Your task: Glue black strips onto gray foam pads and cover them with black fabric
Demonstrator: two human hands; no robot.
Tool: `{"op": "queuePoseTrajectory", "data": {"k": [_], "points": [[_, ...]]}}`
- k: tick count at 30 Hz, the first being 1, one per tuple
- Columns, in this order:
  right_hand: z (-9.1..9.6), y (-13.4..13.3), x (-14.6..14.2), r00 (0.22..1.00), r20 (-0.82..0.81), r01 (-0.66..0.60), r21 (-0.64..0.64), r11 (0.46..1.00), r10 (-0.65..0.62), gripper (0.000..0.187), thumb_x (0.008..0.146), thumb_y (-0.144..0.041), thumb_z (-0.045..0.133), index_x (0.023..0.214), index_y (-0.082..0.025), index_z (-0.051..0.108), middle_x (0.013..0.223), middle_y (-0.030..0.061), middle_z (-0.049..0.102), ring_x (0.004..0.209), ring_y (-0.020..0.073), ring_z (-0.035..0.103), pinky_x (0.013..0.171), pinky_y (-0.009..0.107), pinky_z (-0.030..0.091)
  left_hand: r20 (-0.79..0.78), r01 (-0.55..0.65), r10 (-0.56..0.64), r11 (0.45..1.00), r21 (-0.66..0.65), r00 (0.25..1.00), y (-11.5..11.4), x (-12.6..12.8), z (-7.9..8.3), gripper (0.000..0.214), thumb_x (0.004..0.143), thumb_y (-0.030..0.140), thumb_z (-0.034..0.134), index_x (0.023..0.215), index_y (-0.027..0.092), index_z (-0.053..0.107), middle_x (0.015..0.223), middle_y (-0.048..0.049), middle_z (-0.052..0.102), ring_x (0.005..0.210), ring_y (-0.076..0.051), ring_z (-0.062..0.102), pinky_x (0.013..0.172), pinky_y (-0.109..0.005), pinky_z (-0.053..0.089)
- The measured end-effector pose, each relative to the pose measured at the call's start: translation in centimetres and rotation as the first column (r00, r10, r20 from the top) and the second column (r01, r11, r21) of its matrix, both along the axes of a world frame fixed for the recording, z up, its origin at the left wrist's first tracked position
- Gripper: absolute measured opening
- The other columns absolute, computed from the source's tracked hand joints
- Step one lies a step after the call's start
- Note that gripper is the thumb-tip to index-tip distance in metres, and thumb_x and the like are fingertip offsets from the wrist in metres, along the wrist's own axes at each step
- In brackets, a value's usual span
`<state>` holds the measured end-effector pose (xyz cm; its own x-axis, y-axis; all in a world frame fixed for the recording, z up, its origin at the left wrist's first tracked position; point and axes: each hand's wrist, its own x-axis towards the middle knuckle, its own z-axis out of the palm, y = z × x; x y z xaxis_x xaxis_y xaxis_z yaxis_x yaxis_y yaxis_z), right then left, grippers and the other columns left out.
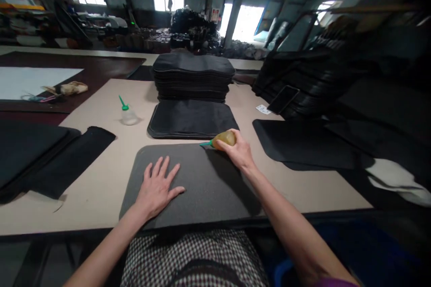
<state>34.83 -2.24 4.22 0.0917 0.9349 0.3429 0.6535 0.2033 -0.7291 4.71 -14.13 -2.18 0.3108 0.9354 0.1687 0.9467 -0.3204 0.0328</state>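
Observation:
A dark grey felt-like pad lies flat on the table in front of me. My left hand rests on its left part, palm down, fingers spread. My right hand is closed round a small yellowish squeeze bottle with a green nozzle. The nozzle points left and touches the pad's far edge. Just beyond lies a black padded panel, and behind it stands a tall stack of the same black panels.
A clear bottle with a green nozzle stands left of the panels. Black fabric pieces lie at left, a black sheet and heaped black material at right. White cloth sits far right. The table's front edge is near me.

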Motion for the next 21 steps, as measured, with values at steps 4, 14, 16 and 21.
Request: {"op": "queuePoseTrajectory", "data": {"k": [4, 14, 16, 21], "points": [[0.2, -0.5, 2.1, 0.996, -0.064, 0.053, -0.052, 0.997, -0.057, 0.054, 0.071, -0.059, 0.074, 0.109, -0.022, 0.065, 0.098, 0.0056, 0.070, 0.089, 0.0277, 0.065, 0.083, 0.042, 0.051, -0.048, 0.005, -0.004, 1.000, 0.003, 0.999, 0.0, 0.0, 0.0, 0.074, 0.095, 0.074, 0.035, 0.157, 0.032, 0.040, 0.167, -0.0144, 0.030, 0.154, -0.039, 0.025, 0.118, -0.063, 0.023], [-1.1, -0.2, 5.0, 0.980, -0.167, 0.101, -0.053, 0.993, -0.108, 0.055, 0.069, -0.060, 0.074, 0.108, -0.022, 0.066, 0.095, 0.0040, 0.071, 0.086, 0.0262, 0.066, 0.080, 0.039, 0.052, -0.118, -0.008, 0.008, 1.000, 0.000, 0.993, 0.2, 0.0, 0.0, 0.070, 0.097, 0.069, 0.038, 0.157, 0.032, 0.040, 0.167, -0.0132, 0.031, 0.154, -0.037, 0.026, 0.118, -0.061, 0.026], [-1.1, -0.2, 5.7, 0.985, -0.114, 0.124, -0.022, 0.992, -0.126, 0.055, 0.069, -0.058, 0.075, 0.109, -0.022, 0.066, 0.098, 0.0048, 0.071, 0.089, 0.0266, 0.066, 0.083, 0.040, 0.052, -0.117, -0.008, 0.008, 1.000, 0.000, 0.993, 0.2, 0.0, -0.1, 0.070, 0.097, 0.069, 0.039, 0.157, 0.032, 0.040, 0.166, -0.0127, 0.031, 0.154, -0.038, 0.025, 0.118, -0.061, 0.026], [-0.7, -0.4, 7.6, 0.980, 0.049, 0.192, -0.015, 0.981, -0.191, 0.055, 0.073, -0.059, 0.072, 0.115, -0.024, 0.066, 0.104, 0.0070, 0.072, 0.092, 0.0279, 0.067, 0.084, 0.040, 0.051, -0.113, 0.005, -0.003, 1.000, 0.016, 0.994, 0.3, -0.2, -0.4, 0.070, 0.097, 0.069, 0.038, 0.157, 0.031, 0.040, 0.166, -0.0137, 0.032, 0.153, -0.038, 0.027, 0.118, -0.061, 0.027]]}}
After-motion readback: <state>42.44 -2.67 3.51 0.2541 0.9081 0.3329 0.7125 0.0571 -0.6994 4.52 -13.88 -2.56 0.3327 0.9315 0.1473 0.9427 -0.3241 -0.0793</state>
